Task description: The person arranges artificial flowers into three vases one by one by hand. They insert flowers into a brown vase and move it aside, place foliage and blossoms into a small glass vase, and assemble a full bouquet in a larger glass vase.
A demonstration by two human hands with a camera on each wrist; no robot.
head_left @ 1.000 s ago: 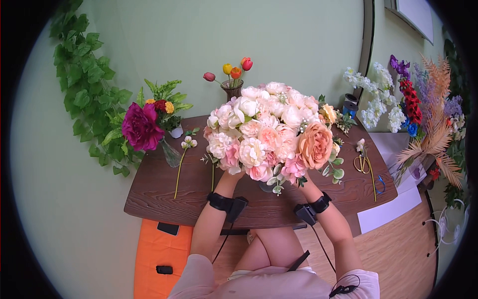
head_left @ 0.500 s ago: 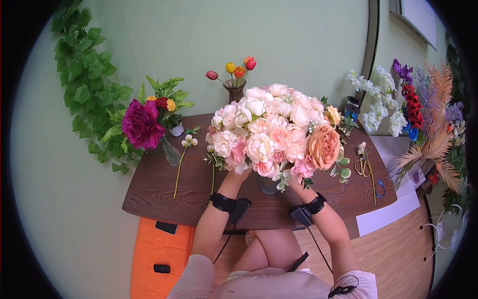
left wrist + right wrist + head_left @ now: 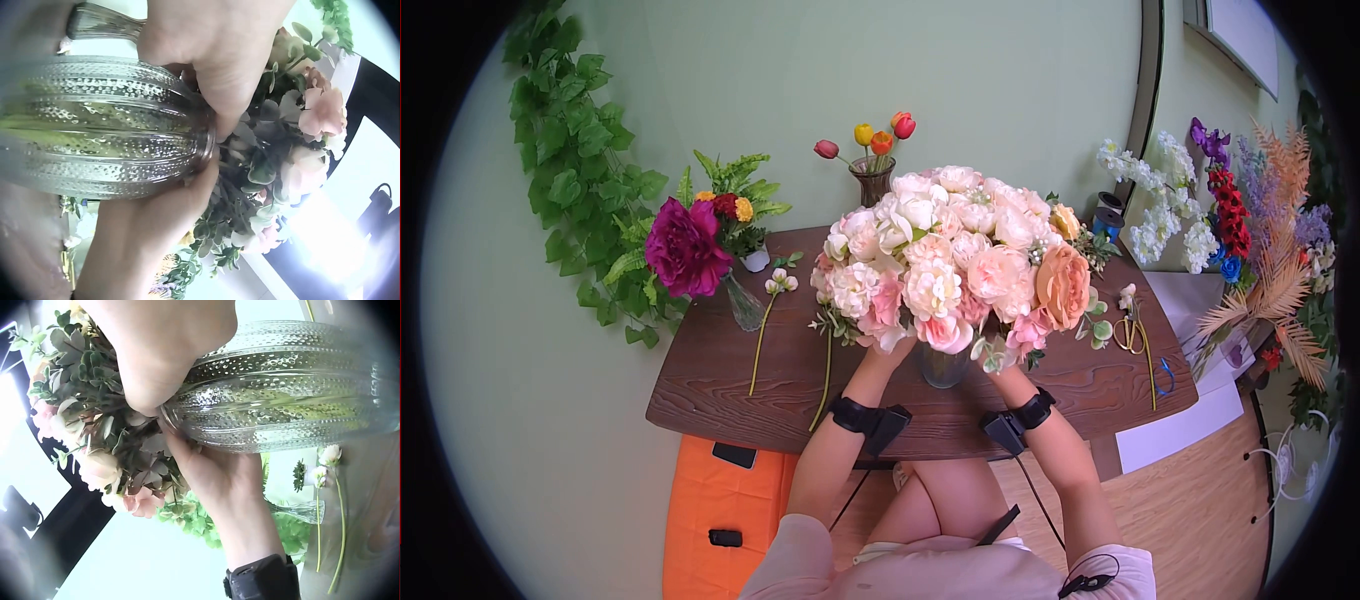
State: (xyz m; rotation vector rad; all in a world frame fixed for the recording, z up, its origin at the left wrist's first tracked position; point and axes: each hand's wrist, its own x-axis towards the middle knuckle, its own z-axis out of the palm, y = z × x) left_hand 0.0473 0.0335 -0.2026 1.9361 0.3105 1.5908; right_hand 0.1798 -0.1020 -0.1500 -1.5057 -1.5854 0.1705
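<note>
A ribbed clear glass vase (image 3: 941, 370) stands near the table's front edge, topped by a wide bouquet (image 3: 935, 285) of pink, white and peach flowers. Green stems show through its glass in both wrist views. My left hand (image 3: 206, 50) grips the vase at its neck, the thumb lying along the rim. From the opposite side my right hand (image 3: 169, 347) holds the same neck, thumb at the rim under the leaves (image 3: 94, 365). In the head view the blossoms hide most of both hands' fingers.
Left on the table (image 3: 700, 370) are a magenta flower (image 3: 687, 247) in a glass vase and loose white-flowered stems (image 3: 762, 335). Tulips (image 3: 880, 143) in a vase stand behind. Gold-handled scissors (image 3: 1129, 336), another stem and spools (image 3: 1108, 215) are on the right.
The bouquet has turned a little, its large peach rose shifting right. More of the glass vase shows beneath the flowers. My left hand has moved slightly right, staying at the vase.
</note>
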